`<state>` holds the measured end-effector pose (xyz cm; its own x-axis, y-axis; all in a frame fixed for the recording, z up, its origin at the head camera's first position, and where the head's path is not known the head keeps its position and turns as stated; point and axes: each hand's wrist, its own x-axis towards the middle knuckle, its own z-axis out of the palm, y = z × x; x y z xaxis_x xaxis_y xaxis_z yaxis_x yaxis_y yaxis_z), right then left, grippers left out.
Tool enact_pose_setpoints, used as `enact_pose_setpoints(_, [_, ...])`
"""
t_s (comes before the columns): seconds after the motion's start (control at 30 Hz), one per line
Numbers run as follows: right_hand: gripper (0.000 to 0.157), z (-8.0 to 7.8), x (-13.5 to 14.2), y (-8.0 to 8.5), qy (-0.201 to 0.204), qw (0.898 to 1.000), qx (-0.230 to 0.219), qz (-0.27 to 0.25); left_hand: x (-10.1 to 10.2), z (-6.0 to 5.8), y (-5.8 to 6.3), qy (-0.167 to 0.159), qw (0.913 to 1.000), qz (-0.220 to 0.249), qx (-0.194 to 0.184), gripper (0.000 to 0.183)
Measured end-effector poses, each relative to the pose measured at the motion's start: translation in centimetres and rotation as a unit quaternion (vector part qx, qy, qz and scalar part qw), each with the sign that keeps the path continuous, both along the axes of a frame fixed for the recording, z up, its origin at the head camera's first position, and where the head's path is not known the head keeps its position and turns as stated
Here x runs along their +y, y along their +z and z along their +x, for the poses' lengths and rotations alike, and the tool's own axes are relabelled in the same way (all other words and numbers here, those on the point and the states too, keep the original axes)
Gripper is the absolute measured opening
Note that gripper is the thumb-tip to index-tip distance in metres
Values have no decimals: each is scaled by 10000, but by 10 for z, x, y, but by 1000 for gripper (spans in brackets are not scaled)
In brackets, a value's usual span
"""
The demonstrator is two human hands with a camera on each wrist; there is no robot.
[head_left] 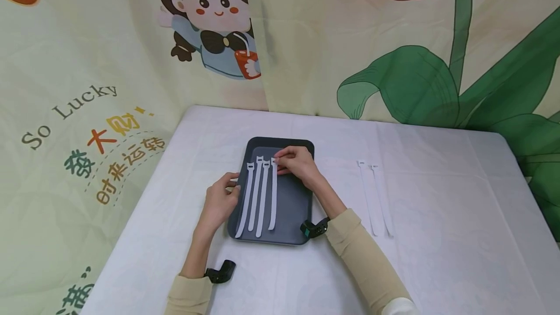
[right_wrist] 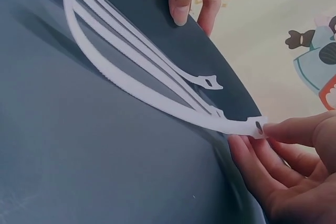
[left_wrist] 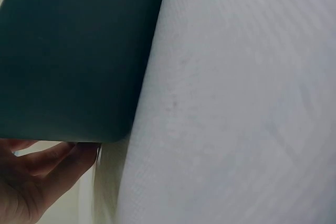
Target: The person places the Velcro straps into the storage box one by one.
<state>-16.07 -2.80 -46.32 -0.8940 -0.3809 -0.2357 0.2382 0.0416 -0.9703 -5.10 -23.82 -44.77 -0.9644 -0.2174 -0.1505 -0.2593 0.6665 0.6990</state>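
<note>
Thumb and fingers of the right hand (head_left: 298, 163), near the middle of the frame, pinch the slotted head of a white strap (head_left: 273, 198); that strap runs down toward the lower part of a dark grey tray (head_left: 290, 208), and in the right wrist view it bows along its length; the left hand (head_left: 221, 198), left of centre, grips the tray's left rim, its thumb over the inside and other fingers against the outer wall; three more straps (head_left: 262, 198) lie side by side in the tray's left half, slotted heads toward the top of the frame; two loose straps (head_left: 368, 198) lie near each other on the white table (head_left: 442, 208), right of centre and well apart from the tray; behind, a printed backdrop (head_left: 302, 62) fills the upper frame, a green-leaved flower at upper right.
</note>
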Motion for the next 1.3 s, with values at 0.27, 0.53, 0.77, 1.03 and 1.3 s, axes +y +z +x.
enact_pose_setpoints(0.27, [16, 1, -1, -3, 15, 9989, 331, 338, 2, -1, -1, -30, 10000, 57, 6, 38])
enact_pose_setpoints(0.53, [16, 1, 1, -2, -93, 9966, 486, 653, 4, -2, 0, -49, 10000, 64, 20, 38])
enact_pose_setpoints(0.77, [18, 0, 6, 5, -313, 9928, 806, 826, 4, -2, -1, -26, 10000, 30, -18, 38])
enact_pose_setpoints(1.03, [23, 2, 15, 18, -323, 9933, 940, 594, 1, -1, -1, -33, 10000, -8, -11, 38])
enact_pose_setpoints(1.3, [19, 5, 26, 21, -452, 9924, 1029, 501, 1, -1, -2, -14, 10000, -24, -12, 38])
